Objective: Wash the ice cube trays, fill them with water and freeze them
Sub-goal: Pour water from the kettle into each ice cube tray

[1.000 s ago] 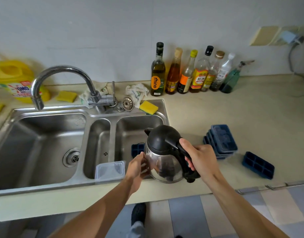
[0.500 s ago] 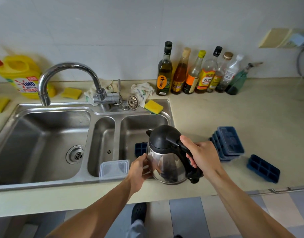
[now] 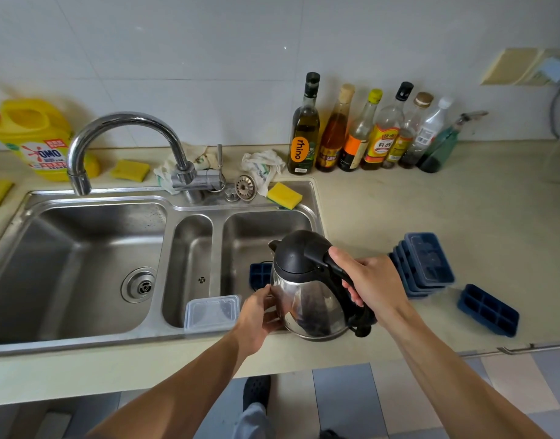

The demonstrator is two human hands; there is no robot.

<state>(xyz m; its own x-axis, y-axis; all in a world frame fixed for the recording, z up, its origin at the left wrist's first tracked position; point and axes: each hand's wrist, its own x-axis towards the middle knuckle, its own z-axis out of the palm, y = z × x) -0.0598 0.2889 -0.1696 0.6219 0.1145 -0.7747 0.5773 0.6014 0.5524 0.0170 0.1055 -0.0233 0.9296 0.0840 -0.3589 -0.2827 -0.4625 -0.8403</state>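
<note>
Head view. Grips the black handle of a steel kettle (image 3: 307,299) with the right hand (image 3: 375,286), fingers wrapped round the handle and thumb lying along its top toward the lid. Cups the kettle's shiny side with the left hand (image 3: 259,318), thumb and curled fingers touching the metal. Holds the kettle upright at the front right corner of the sink (image 3: 82,198), lid down and spout facing the right basin; cannot tell whether the base rests on the sink's rim or hangs just above it.

Shows a dark blue ice cube tray (image 3: 259,275) in the sink's right basin, mostly hidden behind the kettle. Shows a stack of ice cube trays (image 3: 424,264) on the countertop (image 3: 430,210) right of the sink, with a lid on the top one. Shows a single open tray (image 3: 487,310) further right of the sink, near the counter's front edge and apart from the stack.

Shows a clear plastic container (image 3: 212,312) at the front of the sink's narrow middle basin. Shows the faucet (image 3: 126,122) arching over the sink's left basin. Shows a yellow sponge (image 3: 284,195) on the sink's back right rim, a metal strainer (image 3: 245,187) just beside it, and a crumpled cloth (image 3: 262,166) behind both. Shows a row of bottles (image 3: 304,131) along the wall behind and right of the sink, and a yellow detergent jug (image 3: 34,137) behind the sink's left end.
</note>
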